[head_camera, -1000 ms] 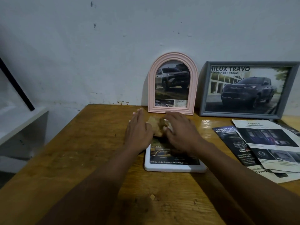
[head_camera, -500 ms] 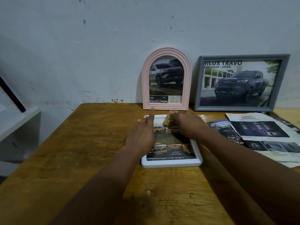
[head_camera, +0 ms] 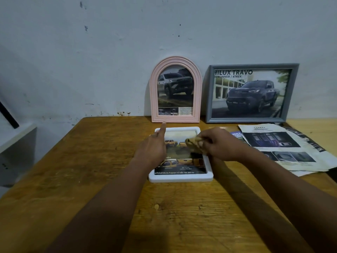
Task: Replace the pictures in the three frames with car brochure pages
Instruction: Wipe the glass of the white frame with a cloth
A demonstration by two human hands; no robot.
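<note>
1. Head view, against half a second back: with right hand (head_camera: 218, 145), brings cloth (head_camera: 193, 143) from the far rim of white frame (head_camera: 180, 178) down toward its middle; with left hand (head_camera: 152, 152), stays along the left rim.
2. Grips the wadded tan cloth in curled right fingers and presses it onto the frame's face, over the yellow-truck page (head_camera: 182, 165).
3. Keeps left hand open, fingers straight, resting on the left rim, forefinger aimed at pink frame (head_camera: 154, 92).
4. Finds white frame flat on table (head_camera: 91, 161), face up, page already in; just behind, pink frame and grey frame (head_camera: 208, 94) upright against wall (head_camera: 109, 52), both showing trucks. Reads as a last wipe, task nearly done.
5. Could skid white frame over the wood: only straight fingers at one rim to brace it against a sideways rub.
6. Could topple pink frame: forefinger tip very near its foot, touching or not cannot tell, and nothing but a lean to hold it up.
7. Could crumple or drag loose pages (head_camera: 273, 141), lying just beside the right wrist, on a wide stroke.
8. Could shift the page askew inside, given hard pressure at the centre.
</note>
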